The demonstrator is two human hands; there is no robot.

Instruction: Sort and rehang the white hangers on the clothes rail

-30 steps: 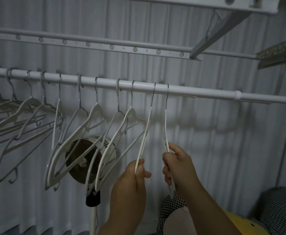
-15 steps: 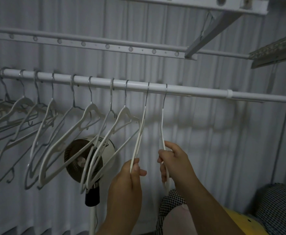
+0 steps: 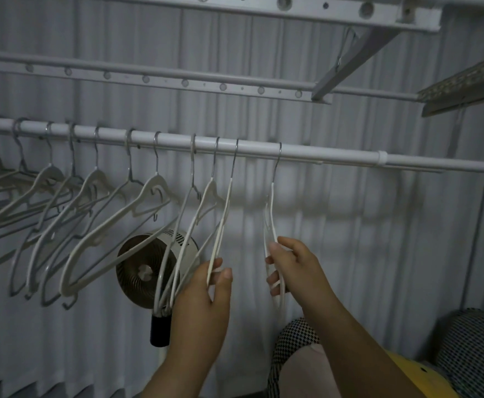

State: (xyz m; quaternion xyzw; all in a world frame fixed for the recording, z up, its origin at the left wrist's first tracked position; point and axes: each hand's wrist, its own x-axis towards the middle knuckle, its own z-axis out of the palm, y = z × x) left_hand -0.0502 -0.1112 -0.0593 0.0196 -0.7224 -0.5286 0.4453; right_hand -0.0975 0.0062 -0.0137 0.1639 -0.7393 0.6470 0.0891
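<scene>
A white clothes rail (image 3: 335, 157) runs across the view with several white hangers (image 3: 97, 214) hooked on its left half. My left hand (image 3: 203, 285) pinches the lower arm of one white hanger (image 3: 224, 214) that hangs edge-on from the rail. My right hand (image 3: 292, 267) grips the rightmost white hanger (image 3: 270, 216), which hangs apart from the others, its hook on the rail. The lower end of that hanger is hidden behind my right hand.
A round fan (image 3: 149, 272) on a pole stands behind the hangers. Grey pleated curtains (image 3: 364, 254) fill the background. A perforated bar (image 3: 177, 83) and brackets run above the rail. Checked fabric (image 3: 295, 337) and a yellow object (image 3: 424, 374) lie at the lower right.
The rightmost hanger in my right hand has slid to the right along the rail, widening the gap to the hanger in my left hand. The view has shifted slightly.
</scene>
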